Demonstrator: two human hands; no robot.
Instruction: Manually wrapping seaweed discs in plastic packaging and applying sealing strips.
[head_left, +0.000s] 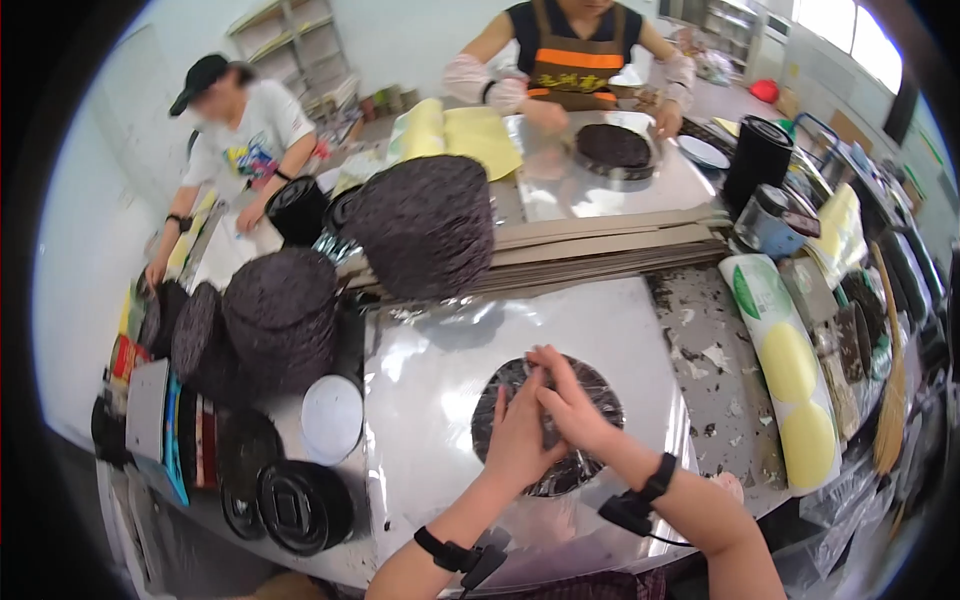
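Note:
Before me a round dark disc (592, 382), covered by clear plastic film, lies flat on a shiny sheet (427, 420). Over the disc are both my hands, touching each other. My left hand (517, 439) has its fingers pointing up and its thumb apart. My right hand (574, 409) lies against the fingers of the left one, its own fingers bent. Whether either hand grips a fold of film cannot be made out. A black strap with a small device sits on each of my wrists. The middle of the disc is hidden under the hands.
Tall stacks of dark round cakes (281, 322) (424, 225) stand left and beyond. A white round lid (332, 420) and a black round container (305, 506) are at left. Flat cardboard strips (607, 244) lie beyond; a label roll (784, 367) lies right. Two people work across the table.

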